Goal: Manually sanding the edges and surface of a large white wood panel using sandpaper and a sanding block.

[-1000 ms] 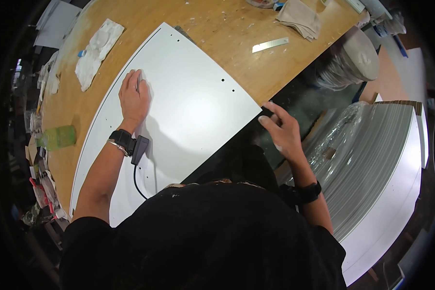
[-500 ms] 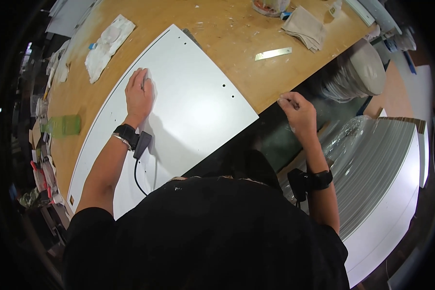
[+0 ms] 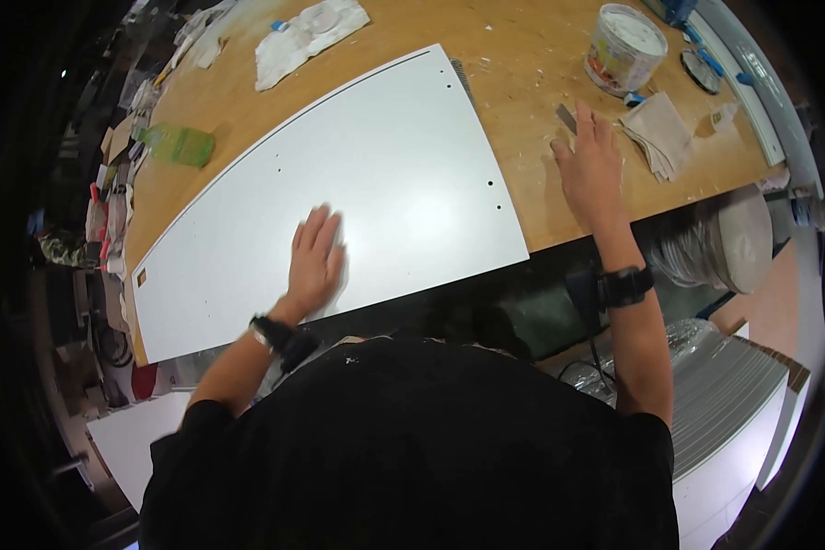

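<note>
A large white panel (image 3: pixel 403 174) with one curved edge and several small dark holes lies on the wooden table (image 3: pixel 532 206). My left hand (image 3: pixel 316 261) is over its near part, fingers stretched out and holding nothing; whether the palm presses on the surface I cannot tell. To the right of the panel, my right hand (image 3: pixel 594 170) reaches low over the table with its fingers apart. Beside its fingertips a flat metal strip (image 3: pixel 566 117) shows one end. The rest of the strip is hidden under the hand, and no grip on it is visible.
A tub of white paste (image 3: pixel 625 50), a folded beige cloth (image 3: pixel 658 137) and a small bottle (image 3: pixel 722 117) stand or lie at the far right. A green bottle (image 3: pixel 179 145) lies at left. Stacked curved panels (image 3: pixel 733 403) lie to my right.
My right hand has gone from off the table's edge to the metal strip, its fingers opening. My left hand has slid nearer across the panel. The whole view has shifted.
</note>
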The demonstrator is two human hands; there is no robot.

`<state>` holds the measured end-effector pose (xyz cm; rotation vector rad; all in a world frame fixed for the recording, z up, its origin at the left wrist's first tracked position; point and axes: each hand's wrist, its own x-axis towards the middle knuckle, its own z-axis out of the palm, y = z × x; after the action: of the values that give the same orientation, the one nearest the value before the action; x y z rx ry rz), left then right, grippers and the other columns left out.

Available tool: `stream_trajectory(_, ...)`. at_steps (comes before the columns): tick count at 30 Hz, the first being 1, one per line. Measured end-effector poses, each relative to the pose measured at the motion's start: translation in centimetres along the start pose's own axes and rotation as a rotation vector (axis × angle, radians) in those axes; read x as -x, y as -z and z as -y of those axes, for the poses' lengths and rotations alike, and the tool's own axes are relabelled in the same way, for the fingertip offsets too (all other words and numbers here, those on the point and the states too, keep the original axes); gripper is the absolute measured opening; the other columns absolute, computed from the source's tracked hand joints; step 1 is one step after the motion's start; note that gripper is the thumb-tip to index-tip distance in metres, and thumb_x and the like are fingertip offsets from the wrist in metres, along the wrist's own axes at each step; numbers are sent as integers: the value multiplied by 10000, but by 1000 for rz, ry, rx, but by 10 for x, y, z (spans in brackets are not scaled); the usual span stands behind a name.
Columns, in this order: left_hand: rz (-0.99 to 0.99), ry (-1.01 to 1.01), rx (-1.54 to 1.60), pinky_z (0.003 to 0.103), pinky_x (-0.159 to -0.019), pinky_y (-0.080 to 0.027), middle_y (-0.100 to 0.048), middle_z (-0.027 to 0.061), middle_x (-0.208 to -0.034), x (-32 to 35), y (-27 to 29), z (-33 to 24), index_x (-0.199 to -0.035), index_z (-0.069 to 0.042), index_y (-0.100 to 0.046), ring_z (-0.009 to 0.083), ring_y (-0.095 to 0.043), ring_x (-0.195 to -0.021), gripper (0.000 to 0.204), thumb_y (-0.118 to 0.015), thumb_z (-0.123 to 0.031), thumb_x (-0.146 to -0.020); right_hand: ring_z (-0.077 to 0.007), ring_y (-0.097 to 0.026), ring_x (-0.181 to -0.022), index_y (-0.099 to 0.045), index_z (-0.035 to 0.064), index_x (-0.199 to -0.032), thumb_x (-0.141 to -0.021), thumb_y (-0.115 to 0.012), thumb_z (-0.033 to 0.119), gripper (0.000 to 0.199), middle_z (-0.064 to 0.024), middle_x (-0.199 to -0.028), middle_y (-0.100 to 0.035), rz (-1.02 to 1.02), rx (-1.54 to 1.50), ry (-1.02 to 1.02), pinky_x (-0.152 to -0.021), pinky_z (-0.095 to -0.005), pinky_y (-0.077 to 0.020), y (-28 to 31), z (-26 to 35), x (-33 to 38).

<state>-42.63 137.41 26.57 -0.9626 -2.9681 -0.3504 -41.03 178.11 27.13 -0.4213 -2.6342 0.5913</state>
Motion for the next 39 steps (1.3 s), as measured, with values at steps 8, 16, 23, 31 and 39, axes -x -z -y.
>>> stream_trajectory(8,4,382,-125,458,-1096,-142,-270,171,-1444,111,9,23,-1370,-35,-331,324,-212,-1354,499,-388,-206,-905,-286,-250,-1351,-381,100,-1348,-829,-570,408,633,-134,-1432,-315,646,-414,847,-1117,-475,-139,-48,109,141)
stream_trajectory(16,78,401,-135,470,-1102,-80,-179,190,-1479,110,15,20,-1412,1,-204,337,-129,-1380,562,-327,-245,-922,-86,-581,-726,-604,70,-1126,-890,-532,194,276,-53,-800,-650,785,-958,-208,-689,-243,-484,15,51,41)
stream_trajectory(23,221,417,-73,459,-1107,-34,-96,202,-1494,99,19,20,-1420,23,-141,340,-56,-1391,598,-311,-278,-932,-325,-552,-1010,-573,51,-1111,-796,-549,16,317,-158,-1105,-561,163,-87,155,-848,-383,-447,10,-28,-21)
stream_trajectory(31,351,462,-65,510,-1094,-16,-20,242,-1488,106,34,27,-1424,32,-61,389,-3,-1383,777,-438,-408,-906,-387,-397,-1205,-416,17,-1291,-813,-590,162,530,-242,-1271,-449,41,61,180,-1024,-435,-298,28,-106,-49)
stream_trajectory(39,341,405,-8,520,-1099,-31,-27,250,-1480,108,29,25,-1427,13,-64,395,11,-1380,1008,-378,-716,-804,-422,-499,-1066,-481,45,-1270,-877,-552,224,437,-248,-1168,-526,20,418,55,-906,-430,-402,13,-169,-59)
